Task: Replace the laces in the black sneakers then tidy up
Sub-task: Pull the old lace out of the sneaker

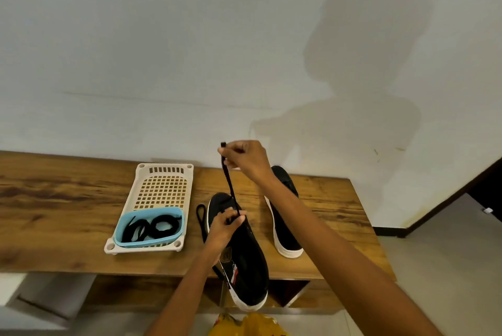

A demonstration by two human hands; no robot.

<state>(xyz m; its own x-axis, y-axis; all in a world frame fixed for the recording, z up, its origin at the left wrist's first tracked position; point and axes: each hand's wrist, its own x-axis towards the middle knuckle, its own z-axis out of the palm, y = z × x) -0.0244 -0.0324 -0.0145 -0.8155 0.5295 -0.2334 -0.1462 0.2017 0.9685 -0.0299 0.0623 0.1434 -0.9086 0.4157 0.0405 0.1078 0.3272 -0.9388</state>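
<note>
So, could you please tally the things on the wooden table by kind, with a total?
Black sneakers with white soles: 2
Cream perforated plastic trays: 1
Light blue plastic tubs: 1
Coiled black lace bundles in the tub: 2
Black laces being pulled through a sneaker: 1
Total: 7

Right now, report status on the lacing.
Right hand pulling lace up. Left hand pinching it at near sneaker. Nothing in the way.

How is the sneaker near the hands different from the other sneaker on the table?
The near sneaker has a black lace running up from it, pinched by the right hand, while the left hand holds it; the far sneaker lies untouched. The near sneaker overhangs the table edge; the far one rests fully on it. Both are black with white soles.
</note>
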